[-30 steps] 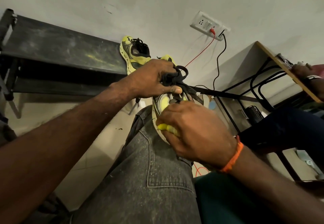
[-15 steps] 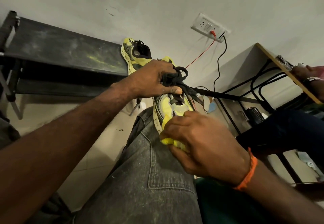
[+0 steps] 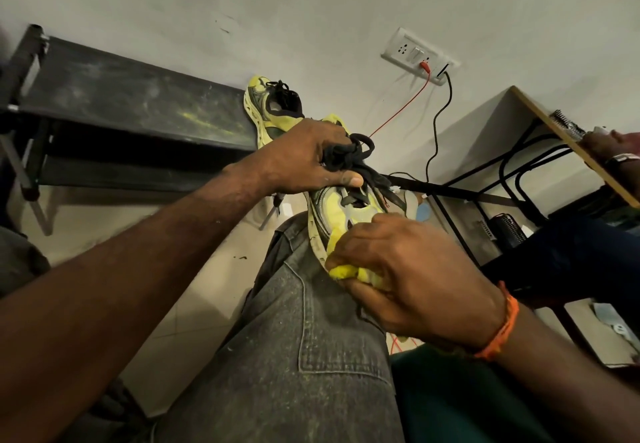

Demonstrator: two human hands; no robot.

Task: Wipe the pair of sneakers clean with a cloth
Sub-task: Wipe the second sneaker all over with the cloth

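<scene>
A yellow and grey sneaker point(image 3: 341, 208) with black laces rests on my knee, toe toward me. My left hand point(image 3: 304, 158) grips it at the collar, over the bunched laces. A yellow cloth point(image 3: 346, 271) is bunched in my right hand point(image 3: 401, 273), which presses it against the sneaker's toe and sole edge. The second yellow sneaker point(image 3: 268, 106) lies behind, at the right end of a dark bench point(image 3: 131, 103) by the wall.
My grey jeans leg point(image 3: 311, 356) fills the lower centre. A wall socket point(image 3: 419, 56) with red and black cables hangs above. A desk with black metal legs point(image 3: 554, 124) stands to the right, where another person's hand and dark trousers show.
My right hand with the cloth has slid down the sneaker from mid-upper toward the toe. The left hand keeps its grip.
</scene>
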